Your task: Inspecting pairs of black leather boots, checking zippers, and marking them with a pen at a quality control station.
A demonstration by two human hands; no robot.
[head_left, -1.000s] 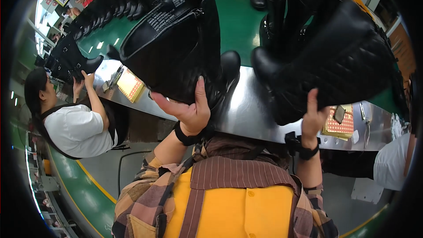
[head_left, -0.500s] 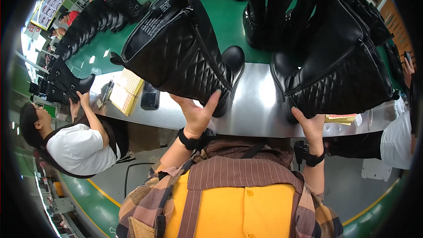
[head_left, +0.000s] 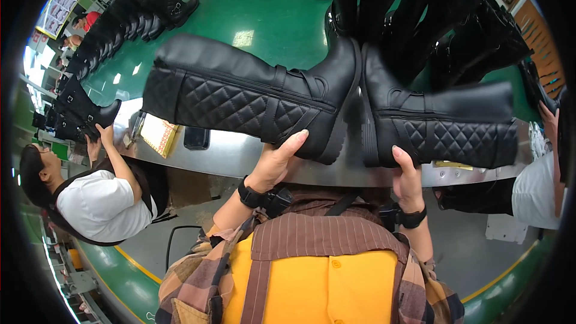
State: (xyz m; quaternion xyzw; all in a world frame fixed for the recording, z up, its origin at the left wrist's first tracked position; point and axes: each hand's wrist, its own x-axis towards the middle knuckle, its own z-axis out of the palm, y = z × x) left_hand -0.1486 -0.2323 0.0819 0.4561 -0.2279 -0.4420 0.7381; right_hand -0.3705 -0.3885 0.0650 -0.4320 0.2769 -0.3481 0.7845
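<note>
Two tall black boots with quilted panels lie sideways in my grip, soles facing each other in the middle with a narrow gap. My left hand (head_left: 277, 159) holds the left boot (head_left: 234, 99) near its heel and ankle, thumb on the quilted side. Its shaft points left. My right hand (head_left: 407, 177) grips the right boot (head_left: 444, 126) in the same way, thumb near the heel, shaft pointing right. Both toes point away from me. The fingers of both hands are mostly hidden beneath the boots. A side zipper line and crossed straps show on each boot.
A steel ledge (head_left: 240, 155) borders the green table (head_left: 258, 9). Black boots (head_left: 408, 18) crowd the far right; more boots (head_left: 129, 21) line the far left. Yellow printed cards (head_left: 158, 134) and a phone (head_left: 197, 138) lie left. A co-worker (head_left: 99, 195) handles a boot there.
Both boots have turned from tilted, openings toward me, to lying nearly level with shafts pointing outward. Their soles have come close together. My hands still hold them.
</note>
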